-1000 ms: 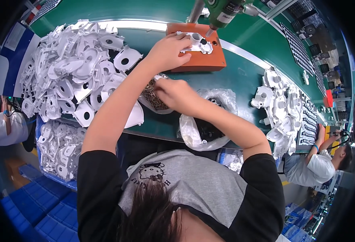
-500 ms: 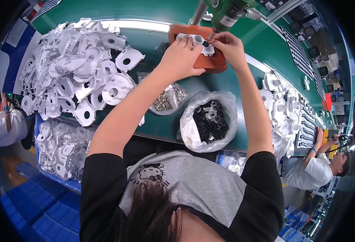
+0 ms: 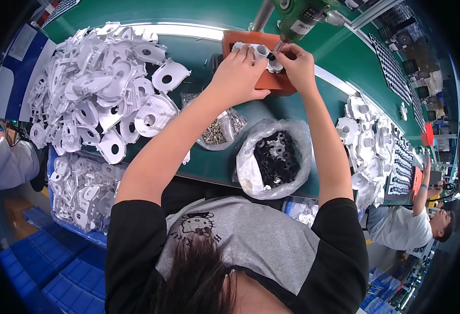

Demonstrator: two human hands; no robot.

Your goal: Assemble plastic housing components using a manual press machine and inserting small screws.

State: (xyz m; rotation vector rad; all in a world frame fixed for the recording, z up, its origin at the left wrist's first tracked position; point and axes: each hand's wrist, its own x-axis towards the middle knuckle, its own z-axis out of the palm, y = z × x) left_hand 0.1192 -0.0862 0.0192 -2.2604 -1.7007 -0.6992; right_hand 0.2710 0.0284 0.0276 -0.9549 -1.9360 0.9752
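Heaps of white plastic housings (image 3: 99,99) lay left of the orange fixture block (image 3: 251,65). Your left hand (image 3: 238,73) pressed flat, fingers together, on the white part (image 3: 259,51) seated atop that block. Your right hand (image 3: 295,65) pinched it beneath the green driver (image 3: 298,18).

The hands (image 3: 269,70) hide most of the white part (image 3: 260,51) beneath them

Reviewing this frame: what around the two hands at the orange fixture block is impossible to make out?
Head view, the only one:
- White plastic part on the orange fixture block: mostly covered by the left hand and right hand.
- Green overhead tool: top cut off by the edge.
- Its tip: hidden behind right fingers.
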